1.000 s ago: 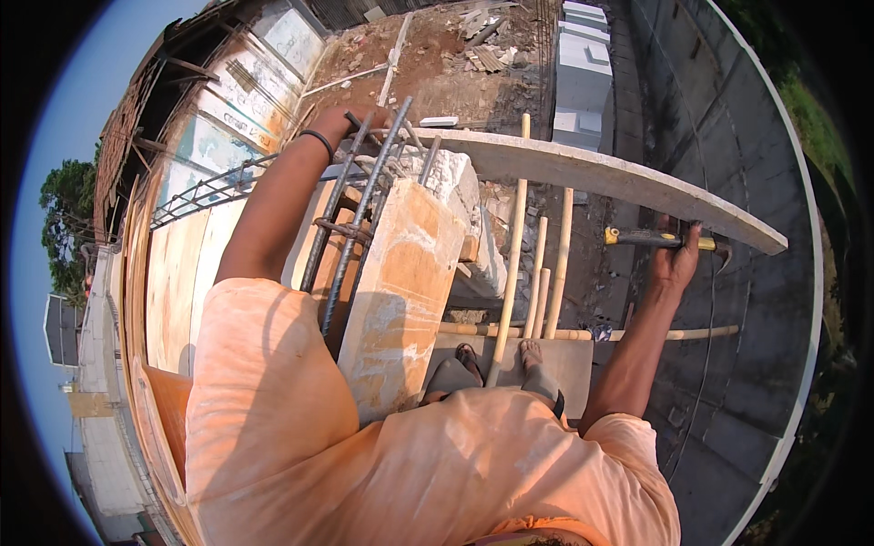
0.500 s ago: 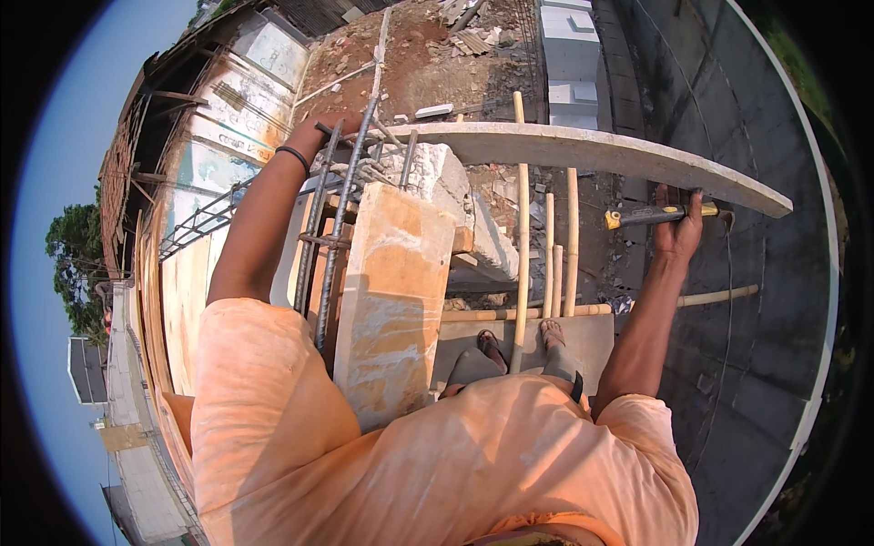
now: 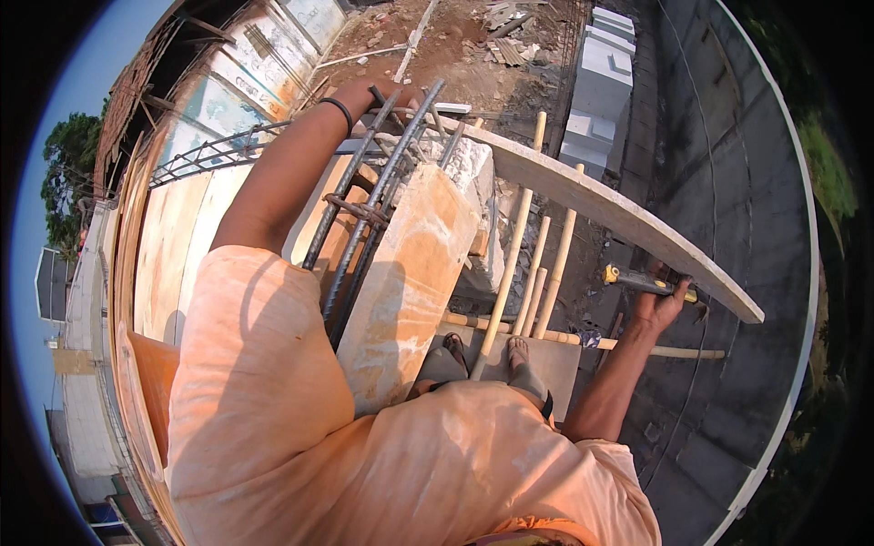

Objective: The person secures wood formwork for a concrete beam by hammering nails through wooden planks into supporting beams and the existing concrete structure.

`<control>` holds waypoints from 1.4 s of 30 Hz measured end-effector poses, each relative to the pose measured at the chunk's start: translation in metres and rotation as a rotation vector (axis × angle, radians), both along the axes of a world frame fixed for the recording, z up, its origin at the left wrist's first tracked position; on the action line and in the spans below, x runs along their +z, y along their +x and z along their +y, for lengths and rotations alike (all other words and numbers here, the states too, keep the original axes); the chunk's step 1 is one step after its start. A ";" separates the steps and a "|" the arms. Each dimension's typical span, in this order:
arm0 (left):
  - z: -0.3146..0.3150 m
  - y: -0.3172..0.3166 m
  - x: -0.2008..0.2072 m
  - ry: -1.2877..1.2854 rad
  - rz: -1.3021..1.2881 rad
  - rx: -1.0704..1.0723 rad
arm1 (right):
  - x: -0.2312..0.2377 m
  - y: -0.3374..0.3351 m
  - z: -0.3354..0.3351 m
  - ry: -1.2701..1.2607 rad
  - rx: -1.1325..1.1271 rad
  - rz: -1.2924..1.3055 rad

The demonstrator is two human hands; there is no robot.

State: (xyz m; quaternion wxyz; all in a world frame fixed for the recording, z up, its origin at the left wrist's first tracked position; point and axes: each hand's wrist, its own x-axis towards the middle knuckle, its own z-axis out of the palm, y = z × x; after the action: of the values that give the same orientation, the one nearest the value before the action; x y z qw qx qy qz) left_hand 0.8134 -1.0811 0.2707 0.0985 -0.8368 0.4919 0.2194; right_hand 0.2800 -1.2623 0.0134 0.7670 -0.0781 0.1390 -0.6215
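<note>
A long pale plank [image 3: 601,196] slants from the upright steel bars down to the right. My left hand [image 3: 401,96] is at its left end, behind the tops of the rebar [image 3: 369,209]. Those bars hide most of its fingers, so its grip does not show. My right hand [image 3: 657,308] is just under the plank's right part, fingers wrapped around the black-and-yellow handle of a hammer [image 3: 628,279]. The hammer's dark head points right, toward the wall. Below my left hand, a mortar-smeared board [image 3: 414,273] leans against a rough concrete column [image 3: 471,173].
Several bamboo poles [image 3: 512,273] stand in front of my feet, with a crosswise pole [image 3: 651,349] near them. A grey wall [image 3: 728,382] rises on the right. White blocks [image 3: 601,82] are stacked beyond. Plywood panels [image 3: 177,255] and a rebar cage [image 3: 214,156] stand left.
The view has turned, so the plank and poles slant more. My right hand, still around the hammer, sits lower in the picture with the plank's right end. My left hand remains by the rebar tops.
</note>
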 end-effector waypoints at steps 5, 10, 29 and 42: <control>0.002 -0.003 0.002 -0.181 0.053 -0.014 | 0.010 -0.002 0.028 0.157 -0.072 0.004; 0.008 0.044 -0.012 0.168 0.032 -0.204 | 0.009 0.017 0.035 0.153 -0.069 0.066; -0.004 0.012 -0.002 0.037 -0.055 -0.229 | -0.001 -0.004 0.027 0.054 -0.014 -0.003; -0.015 -0.022 0.015 0.041 -0.037 -0.215 | 0.002 -0.014 0.022 0.074 -0.015 -0.001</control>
State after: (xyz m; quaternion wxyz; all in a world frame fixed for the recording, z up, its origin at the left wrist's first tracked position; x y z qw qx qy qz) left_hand 0.7911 -1.0964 0.2854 0.1477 -0.7809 0.5724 0.2021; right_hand 0.2655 -1.2407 0.0150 0.7648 -0.0484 0.1620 -0.6216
